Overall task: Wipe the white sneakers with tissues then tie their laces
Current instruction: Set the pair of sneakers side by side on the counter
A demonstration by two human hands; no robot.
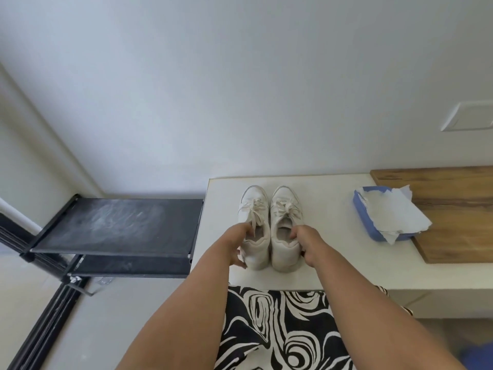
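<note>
Two white sneakers stand side by side on the white table (333, 265), toes pointing away from me. My left hand (237, 245) grips the heel end of the left sneaker (253, 209), thumb at its opening. My right hand (306, 244) grips the heel end of the right sneaker (284, 209) the same way. Both shoes show loose cream laces over the tongue. A blue tissue box (373, 225) lies to the right, with a white tissue (394, 212) spilling out of it.
A wooden board (458, 217) lies under the tissue box at the table's right. A black two-tier rack (117, 225) stands left of the table, against the wall. My black-and-white patterned clothing (277, 329) fills the bottom centre.
</note>
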